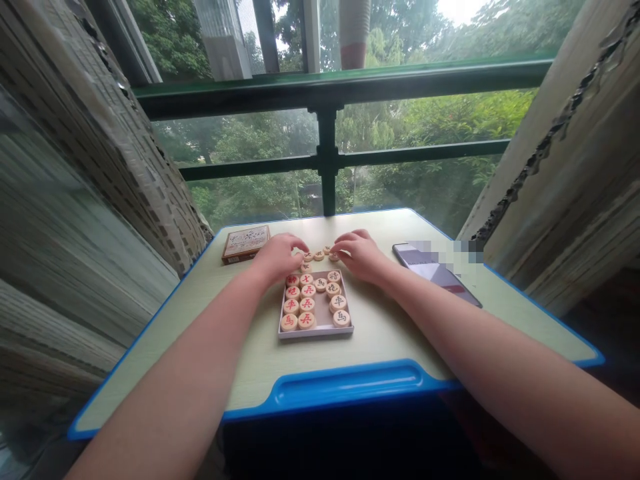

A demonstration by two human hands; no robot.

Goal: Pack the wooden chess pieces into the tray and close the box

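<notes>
A small grey tray (320,331) sits mid-table and holds several round wooden chess pieces (307,305) marked in red and black. A few more pieces (319,255) lie loose on the table just beyond the tray. My left hand (277,256) rests at the tray's far left corner, fingers curled, fingertips touching a loose piece. My right hand (361,254) is at the far right corner, fingers pinched on another loose piece. Both forearms reach in from the bottom of the view.
The pale table (390,333) has a blue rim and a blue groove (350,383) at its near edge. A chess box lid (245,243) lies at the far left, a phone (434,272) at the right. A window railing stands behind.
</notes>
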